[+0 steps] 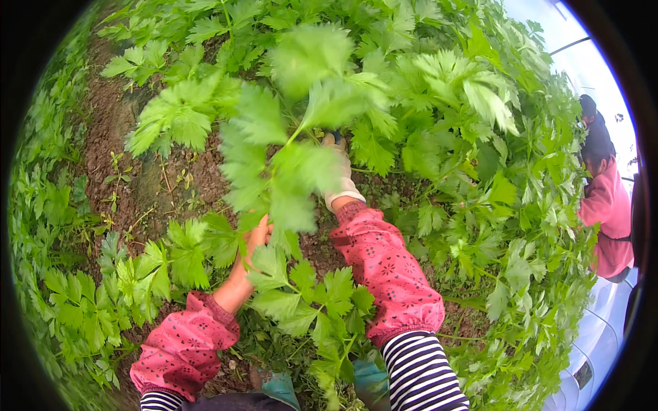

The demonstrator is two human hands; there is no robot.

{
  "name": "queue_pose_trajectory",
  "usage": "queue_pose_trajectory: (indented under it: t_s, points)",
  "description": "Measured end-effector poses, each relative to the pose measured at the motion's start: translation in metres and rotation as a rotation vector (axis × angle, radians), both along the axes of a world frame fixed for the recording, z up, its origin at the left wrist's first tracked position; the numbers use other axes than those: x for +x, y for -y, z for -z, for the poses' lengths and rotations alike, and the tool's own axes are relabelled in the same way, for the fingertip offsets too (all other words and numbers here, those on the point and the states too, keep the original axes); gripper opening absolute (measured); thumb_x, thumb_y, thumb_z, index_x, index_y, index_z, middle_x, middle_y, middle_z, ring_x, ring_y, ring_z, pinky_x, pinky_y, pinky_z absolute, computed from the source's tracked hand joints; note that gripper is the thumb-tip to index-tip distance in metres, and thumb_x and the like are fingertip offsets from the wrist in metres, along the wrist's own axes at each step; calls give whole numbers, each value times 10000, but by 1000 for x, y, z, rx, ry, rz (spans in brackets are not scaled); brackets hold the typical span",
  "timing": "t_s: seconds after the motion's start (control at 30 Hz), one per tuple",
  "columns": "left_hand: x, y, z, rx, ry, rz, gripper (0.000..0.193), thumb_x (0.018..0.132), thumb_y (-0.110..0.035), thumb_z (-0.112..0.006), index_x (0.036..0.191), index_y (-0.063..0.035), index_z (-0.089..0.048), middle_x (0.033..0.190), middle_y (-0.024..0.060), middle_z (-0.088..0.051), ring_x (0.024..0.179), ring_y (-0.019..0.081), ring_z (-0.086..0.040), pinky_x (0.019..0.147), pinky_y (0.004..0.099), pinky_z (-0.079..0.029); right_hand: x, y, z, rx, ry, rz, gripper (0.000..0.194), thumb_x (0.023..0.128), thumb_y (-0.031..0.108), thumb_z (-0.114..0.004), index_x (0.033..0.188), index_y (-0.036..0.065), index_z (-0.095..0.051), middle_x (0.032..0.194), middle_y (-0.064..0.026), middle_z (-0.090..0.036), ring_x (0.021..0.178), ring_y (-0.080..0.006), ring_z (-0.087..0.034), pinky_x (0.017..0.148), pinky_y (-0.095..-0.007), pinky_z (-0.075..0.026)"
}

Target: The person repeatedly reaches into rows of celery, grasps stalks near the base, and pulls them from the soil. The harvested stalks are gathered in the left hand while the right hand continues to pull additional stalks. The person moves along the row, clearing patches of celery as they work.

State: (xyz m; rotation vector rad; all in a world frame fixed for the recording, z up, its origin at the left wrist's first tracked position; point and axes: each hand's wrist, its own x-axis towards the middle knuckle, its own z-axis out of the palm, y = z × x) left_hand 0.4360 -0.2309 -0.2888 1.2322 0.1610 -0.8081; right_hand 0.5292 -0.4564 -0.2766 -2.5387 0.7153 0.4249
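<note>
Leafy celery plants point(303, 174) stand in front of me, their nearest leaves blurred. My left hand point(259, 234) is bare and reaches in among the stalks; leaves cover most of its fingers, so its grip cannot be made out. Further forward, my right hand point(339, 167) wears a pale glove and is low by the base of the plants, partly behind leaves. A small dark blue thing point(336, 136) shows at its fingertips; what it is cannot be told. Pink patterned sleeve covers point(388, 262) are on both forearms.
Bare brown soil point(110, 123) with small weeds point(117, 177) lies to the left. Dense celery point(478, 205) fills the right side. A person in pink point(609, 205) is at the far right, before pale plastic sheeting point(591, 329), with another person's dark head beyond. My teal boots point(277, 388) are below.
</note>
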Motion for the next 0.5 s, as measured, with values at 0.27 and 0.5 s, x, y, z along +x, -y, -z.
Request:
queue_pose_trajectory:
  t_s: [0.27, 0.5]
  points:
    - [-4, 8, 6, 7, 52, -61, 651, 982, -591, -413, 1308, -29, -379, 825, 96, -629, 638, 132, -615, 531, 234, -500, 0, -5, 16, -117, 173, 24, 588, 802, 236, -725, 1246, 9, -415, 1223, -270, -544, 1101, -403, -595, 935, -447, -501]
    - [-5, 1, 16, -7, 52, -13, 642, 981, -561, -448, 1304, -7, -461, 864, 114, -633, 668, 154, -623, 565, 263, -513, -16, 18, 7, -195, 58, -275, 544, 817, 142, -617, 1300, -29, -434, 1188, -269, -599, 1122, -379, -594, 973, -428, -474]
